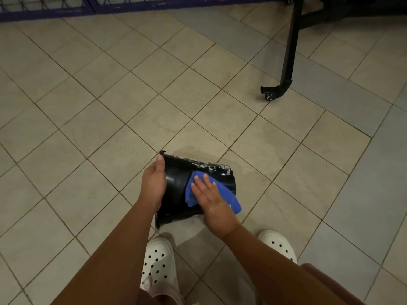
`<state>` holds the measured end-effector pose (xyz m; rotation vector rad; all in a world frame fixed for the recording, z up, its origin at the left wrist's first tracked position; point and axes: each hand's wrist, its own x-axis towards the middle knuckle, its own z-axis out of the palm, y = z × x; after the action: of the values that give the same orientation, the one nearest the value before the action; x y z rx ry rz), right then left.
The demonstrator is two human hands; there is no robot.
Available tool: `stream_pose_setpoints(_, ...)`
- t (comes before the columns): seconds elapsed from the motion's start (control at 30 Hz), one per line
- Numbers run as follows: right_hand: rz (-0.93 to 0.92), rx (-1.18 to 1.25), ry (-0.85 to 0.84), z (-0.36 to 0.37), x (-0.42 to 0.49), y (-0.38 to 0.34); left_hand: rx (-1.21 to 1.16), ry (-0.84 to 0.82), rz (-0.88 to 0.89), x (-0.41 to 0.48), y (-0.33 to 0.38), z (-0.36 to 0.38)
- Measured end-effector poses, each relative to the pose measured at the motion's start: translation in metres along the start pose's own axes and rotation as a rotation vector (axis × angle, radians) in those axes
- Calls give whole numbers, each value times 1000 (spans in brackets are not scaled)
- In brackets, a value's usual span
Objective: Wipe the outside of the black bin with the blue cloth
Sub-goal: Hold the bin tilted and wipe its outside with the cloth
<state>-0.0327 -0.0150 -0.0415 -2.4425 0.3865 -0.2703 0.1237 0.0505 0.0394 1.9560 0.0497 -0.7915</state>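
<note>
pressing flat, my right hand [209,199] lies with fingers straight and spread on the blue cloth [234,202], pinning it against the curved wall of the black bin [174,190]. it grips nothing; the palm does the work, and i'd judge a flat hand spreads the push over more cloth. the cloth is soft and bunched, and a loose corner hangs off the bin toward 4 o'clock of my palm.

at 9 o'clock of the right hand, my left hand [154,183] is wrapped over the bin's wide rim, thumb along the outside and the fingers hidden round the edge. it seems to hold the bin tipped on its side so the wall faces up to me and can't roll under the wiping.

the bin is a glossy, smooth, tapered plastic tub with its mouth toward 9 o'clock and its narrower base toward 3. i can't tell whether it touches the floor [110,106]. a crust of white specks [211,167] runs along its edge at 12 o'clock, just beyond my fingertips and not yet wiped.

the floor is matt beige tile with dark grout. my white perforated clogs [158,260] stand at 6 o'clock. a black stand leg on a castor [288,51] is well away at 1 o'clock.
</note>
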Motion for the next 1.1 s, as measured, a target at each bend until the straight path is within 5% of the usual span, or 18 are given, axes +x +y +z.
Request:
stream_pose_setpoints(0.13,258,13,57,-10,-17,16,-17,20,-33,3,-1,-2)
stream_pose_setpoints(0.33,72,9,-35,-6,-8,8,-34,17,-42,1,1,-1)
stream_pose_setpoints(0.5,312,25,109,-5,-15,13,-62,18,-52,0,0,-2)
stream_pose_setpoints(0.67,134,18,48,-2,-14,4,-109,2,-70,-1,0,-7)
stream_pose_setpoints(0.8,283,3,91,-6,-14,13,-146,-2,-82,-3,0,-9)
stream_pose_setpoints(1.1,248,23,20,-9,-22,19,-119,-39,-288,13,9,-10)
